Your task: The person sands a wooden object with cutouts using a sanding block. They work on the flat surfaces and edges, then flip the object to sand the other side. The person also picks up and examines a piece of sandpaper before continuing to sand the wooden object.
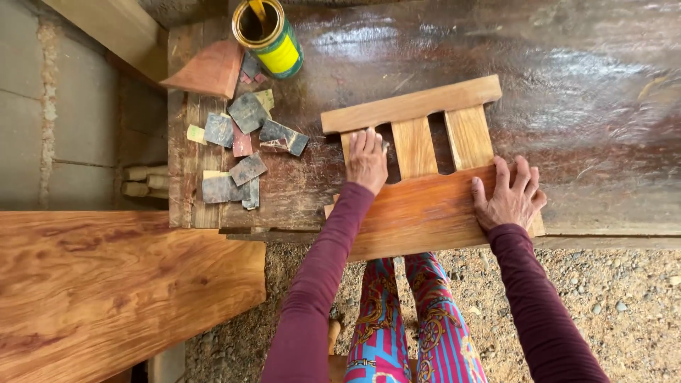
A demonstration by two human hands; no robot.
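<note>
Slatted wooden panel (418, 170): bare pale wood on the top rail and three slats, matt and dry; the broad lower board is orange-brown with a slight sheen and visible grain.

Left hand (367, 160) lies on the leftmost slat, right hand (509, 196) on the board's right end; sleeves are matt maroon cloth.

Worktop (567, 85): dark wood, glossy and wet-looking at the far side, scratched and worn dull toward its left edge.

Sandpaper scraps (237, 145) near the left edge: grey and reddish, rough, matt.

Tin can (269, 32) at the far left corner: metal rim, glossy yellow-green label.

Large plank (106, 284) beside the worktop: smooth, orange, strongly figured grain.

Ground: loose grey gravel (610, 284).
</note>
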